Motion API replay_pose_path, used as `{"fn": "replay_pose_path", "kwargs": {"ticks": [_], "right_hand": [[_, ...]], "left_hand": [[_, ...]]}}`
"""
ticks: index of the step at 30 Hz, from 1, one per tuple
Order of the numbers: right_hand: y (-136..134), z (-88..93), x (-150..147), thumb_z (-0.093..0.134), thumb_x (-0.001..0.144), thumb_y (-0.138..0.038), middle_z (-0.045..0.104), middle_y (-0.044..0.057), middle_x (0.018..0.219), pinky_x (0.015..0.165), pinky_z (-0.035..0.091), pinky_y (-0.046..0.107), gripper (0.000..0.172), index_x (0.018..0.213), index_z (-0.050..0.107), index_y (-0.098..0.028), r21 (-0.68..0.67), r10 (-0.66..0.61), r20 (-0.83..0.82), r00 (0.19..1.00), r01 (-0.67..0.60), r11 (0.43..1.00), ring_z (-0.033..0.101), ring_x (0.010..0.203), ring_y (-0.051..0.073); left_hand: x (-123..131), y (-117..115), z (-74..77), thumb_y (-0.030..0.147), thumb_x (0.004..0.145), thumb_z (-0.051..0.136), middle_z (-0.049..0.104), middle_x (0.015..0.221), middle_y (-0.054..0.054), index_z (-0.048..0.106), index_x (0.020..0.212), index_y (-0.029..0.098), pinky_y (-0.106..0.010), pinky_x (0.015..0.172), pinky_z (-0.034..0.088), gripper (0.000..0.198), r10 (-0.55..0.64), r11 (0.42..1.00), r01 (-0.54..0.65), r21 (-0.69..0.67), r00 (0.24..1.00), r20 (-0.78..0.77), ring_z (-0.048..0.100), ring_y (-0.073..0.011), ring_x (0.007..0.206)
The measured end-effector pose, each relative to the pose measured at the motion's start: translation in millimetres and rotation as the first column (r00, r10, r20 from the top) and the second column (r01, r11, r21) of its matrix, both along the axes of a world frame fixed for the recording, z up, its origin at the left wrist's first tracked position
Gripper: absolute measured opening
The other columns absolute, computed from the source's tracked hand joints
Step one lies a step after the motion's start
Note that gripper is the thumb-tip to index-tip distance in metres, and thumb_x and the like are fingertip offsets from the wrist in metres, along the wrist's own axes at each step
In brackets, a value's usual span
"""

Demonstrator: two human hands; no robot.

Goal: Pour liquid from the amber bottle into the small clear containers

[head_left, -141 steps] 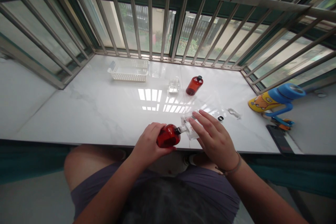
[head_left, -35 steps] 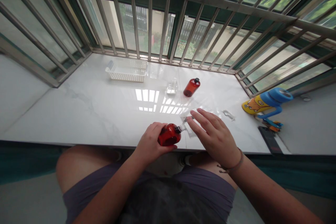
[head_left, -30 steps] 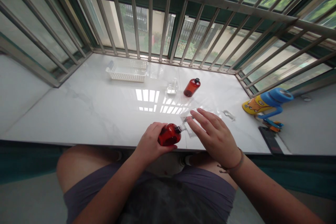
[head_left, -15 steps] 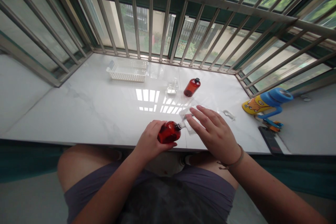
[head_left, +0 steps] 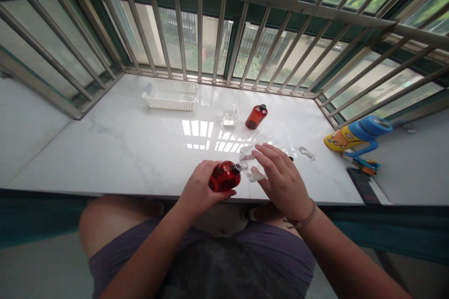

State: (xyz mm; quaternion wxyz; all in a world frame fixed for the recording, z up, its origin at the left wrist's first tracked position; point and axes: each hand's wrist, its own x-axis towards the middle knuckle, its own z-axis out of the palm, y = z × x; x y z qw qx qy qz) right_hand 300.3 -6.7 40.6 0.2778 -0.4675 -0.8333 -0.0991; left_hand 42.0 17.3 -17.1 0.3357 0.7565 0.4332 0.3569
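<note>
My left hand (head_left: 199, 184) is wrapped round a red-brown bottle (head_left: 225, 176), which lies tilted with its neck pointing right. The neck meets the narrow mouth of a clear square-sided bottle (head_left: 250, 164). Around that clear bottle's far end curl the fingers of my right hand (head_left: 282, 177), thumb beneath. Both bottles are held over the front of the white tabletop (head_left: 140, 159). A small black piece, perhaps a cap (head_left: 291, 159), shows just beyond my right knuckles.
Farther back stand a second red-brown bottle (head_left: 256, 117), a clear glass container (head_left: 229, 116) and a white basket (head_left: 170, 98). At right are a small clear piece (head_left: 307, 153), a yellow and blue drinking bottle (head_left: 354, 134) and a phone (head_left: 362, 186). Window bars (head_left: 199, 32) edge the table.
My right hand has come down and its fingers have closed round the clear bottle, which now shows more plainly. The red-brown bottle has barely shifted. The small black piece has come into sight.
</note>
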Motion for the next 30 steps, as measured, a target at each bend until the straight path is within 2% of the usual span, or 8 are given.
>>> {"fn": "replay_pose_path", "kwargs": {"ticks": [10,13,16,19,23,26,30], "right_hand": [[-10,-17.2,-7,0.068,0.097,-0.012,0.062,0.015,0.148,0.116,0.053,0.061,0.070,0.160,0.042,-0.031,-0.057,-0.083,-0.186,0.979,0.074,0.996,0.058,0.140,0.034],[-14,-23.8,-5,0.068,0.096,-0.010,0.061,0.015,0.148,0.117,0.052,0.061,0.070,0.158,0.044,-0.031,-0.105,-0.118,-0.242,0.963,0.095,0.990,0.057,0.141,0.033],[-19,-33.3,-4,0.073,0.093,-0.016,0.061,0.014,0.147,0.115,0.053,0.061,0.072,0.156,0.043,-0.031,-0.175,-0.196,-0.335,0.922,0.144,0.974,0.058,0.138,0.033],[-24,-41.2,-3,0.083,0.088,-0.029,0.058,0.014,0.149,0.111,0.057,0.058,0.077,0.153,0.041,-0.030,-0.280,-0.304,-0.503,0.809,0.180,0.943,0.063,0.133,0.033],[-30,-46.5,2,0.092,0.079,-0.041,0.062,0.017,0.145,0.110,0.056,0.059,0.078,0.137,0.043,-0.027,-0.424,-0.439,-0.690,0.575,0.171,0.890,0.067,0.130,0.033],[-32,-50.1,13,0.095,0.074,-0.043,0.063,0.016,0.143,0.112,0.054,0.060,0.076,0.130,0.045,-0.028,-0.481,-0.478,-0.770,0.423,0.108,0.870,0.066,0.131,0.034],[-36,-51.8,33,0.096,0.071,-0.045,0.065,0.012,0.140,0.113,0.054,0.055,0.076,0.131,0.052,-0.029,-0.488,-0.474,-0.820,0.321,0.040,0.872,0.066,0.130,0.032]], "left_hand": [[-2,-3,1.1,0.040,0.071,0.099,0.067,0.125,-0.006,0.062,0.132,0.028,-0.044,0.102,0.054,0.072,-0.001,1.000,0.001,-0.022,1.000,-0.002,0.065,-0.0280,0.115],[-4,-3,2.4,0.040,0.071,0.099,0.068,0.124,-0.006,0.063,0.130,0.028,-0.044,0.101,0.055,0.070,0.007,0.999,-0.007,-0.032,1.000,0.004,0.066,-0.0280,0.115],[-6,-4,4.2,0.040,0.070,0.099,0.068,0.123,-0.005,0.064,0.128,0.028,-0.043,0.100,0.055,0.069,0.030,0.998,-0.029,-0.054,0.999,0.018,0.067,-0.0272,0.113],[-11,-4,6.6,0.040,0.070,0.099,0.069,0.124,-0.004,0.064,0.128,0.029,-0.041,0.100,0.056,0.069,0.060,0.996,-0.058,-0.070,0.998,0.028,0.068,-0.0266,0.114],[-24,-1,10.4,0.041,0.072,0.097,0.070,0.125,-0.004,0.066,0.129,0.028,-0.042,0.101,0.056,0.066,0.110,0.991,-0.108,-0.074,0.994,0.028,0.069,-0.0273,0.115],[-39,1,12.0,0.044,0.074,0.094,0.071,0.126,-0.005,0.066,0.128,0.027,-0.043,0.103,0.056,0.063,0.153,0.986,-0.151,-0.072,0.988,0.017,0.069,-0.0282,0.116],[-60,4,11.0,0.050,0.075,0.093,0.073,0.122,-0.006,0.066,0.128,0.026,-0.045,0.103,0.057,0.065,0.237,0.966,-0.236,-0.109,0.971,0.000,0.072,-0.0290,0.111]]}}
